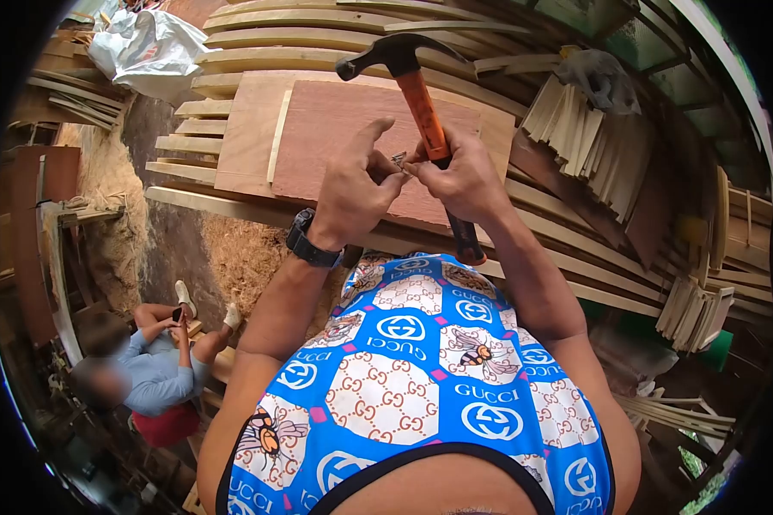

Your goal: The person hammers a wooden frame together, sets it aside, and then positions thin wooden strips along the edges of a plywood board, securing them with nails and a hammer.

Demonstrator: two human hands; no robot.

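My right hand (465, 176) is closed around the orange-and-black handle of a claw hammer (423, 107), its head up and the handle end pointing towards me. Small metal nails (398, 160) show between the fingertips of both hands. My left hand (358, 184) pinches at them with thumb and fingers, its index finger partly raised. The right thumb and fingertip meet the same nails; how many there are is too small to tell. Beneath both hands lies a reddish plywood sheet (326, 120), with a narrow pale wood strip (280, 136) along its left side.
A larger pale board (240, 142) lies under the sheet, over rows of long wooden slats (266, 60). Bundled thin strips (575, 137) stand at the right. A white plastic sack (150, 51) is at upper left. Another person (163, 369) sits at lower left, near sawdust (240, 257).
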